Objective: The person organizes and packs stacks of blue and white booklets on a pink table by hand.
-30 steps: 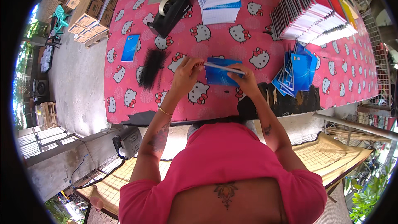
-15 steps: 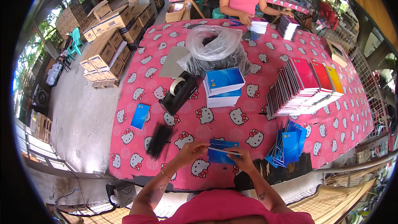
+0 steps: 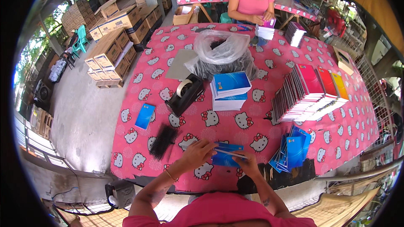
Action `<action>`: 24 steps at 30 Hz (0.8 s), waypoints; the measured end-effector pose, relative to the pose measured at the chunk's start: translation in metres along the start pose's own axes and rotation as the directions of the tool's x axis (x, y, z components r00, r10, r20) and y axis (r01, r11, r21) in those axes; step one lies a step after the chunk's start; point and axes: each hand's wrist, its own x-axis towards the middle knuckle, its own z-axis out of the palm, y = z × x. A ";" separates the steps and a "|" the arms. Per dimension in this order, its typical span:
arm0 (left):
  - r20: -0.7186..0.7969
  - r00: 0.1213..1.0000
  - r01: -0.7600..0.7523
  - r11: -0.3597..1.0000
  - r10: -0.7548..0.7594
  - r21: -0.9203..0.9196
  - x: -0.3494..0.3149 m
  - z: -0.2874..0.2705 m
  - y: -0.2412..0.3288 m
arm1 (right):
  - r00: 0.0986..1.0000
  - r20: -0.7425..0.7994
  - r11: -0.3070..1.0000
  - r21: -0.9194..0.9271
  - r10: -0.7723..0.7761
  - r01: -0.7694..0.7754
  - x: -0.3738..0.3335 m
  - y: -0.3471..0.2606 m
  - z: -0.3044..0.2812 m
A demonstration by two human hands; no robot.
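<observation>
At the near edge of the pink surface [image 3: 269,80], the left hand [image 3: 197,153] and right hand [image 3: 248,166] both close their fingers on a small blue notebook [image 3: 226,156], with black comb bindings [image 3: 163,141] lying just left.

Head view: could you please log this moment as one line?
left hand: on blue notebook | right hand: holds it | black binding combs: left | tape dispenser: beyond
</observation>
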 end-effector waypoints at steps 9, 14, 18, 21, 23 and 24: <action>-0.075 0.997 0.042 0.877 -0.007 0.478 0.015 0.010 0.047 | 0.971 -0.235 0.999 0.040 0.045 -0.036 -0.003 -0.055 0.015; -0.072 0.997 0.066 0.855 -0.034 0.515 0.006 0.022 0.064 | 0.960 -0.272 0.996 0.036 -0.065 0.077 -0.003 -0.050 0.017; -0.071 0.998 0.033 0.857 0.004 0.513 0.027 0.017 0.067 | 0.962 -0.271 0.990 0.121 -0.032 0.067 0.000 -0.073 0.014; -0.039 0.999 0.035 0.917 -0.021 0.398 0.003 0.030 0.082 | 0.938 -0.342 0.995 0.055 -0.058 0.081 -0.004 -0.081 0.008; -0.134 0.991 0.078 0.874 -0.015 0.480 0.040 0.010 0.074 | 0.945 -0.313 0.990 0.071 -0.091 0.119 0.000 -0.076 0.009; -0.174 0.985 0.110 0.852 -0.023 0.511 0.051 0.002 0.076 | 0.951 -0.295 0.989 0.083 -0.090 0.120 -0.004 -0.074 0.010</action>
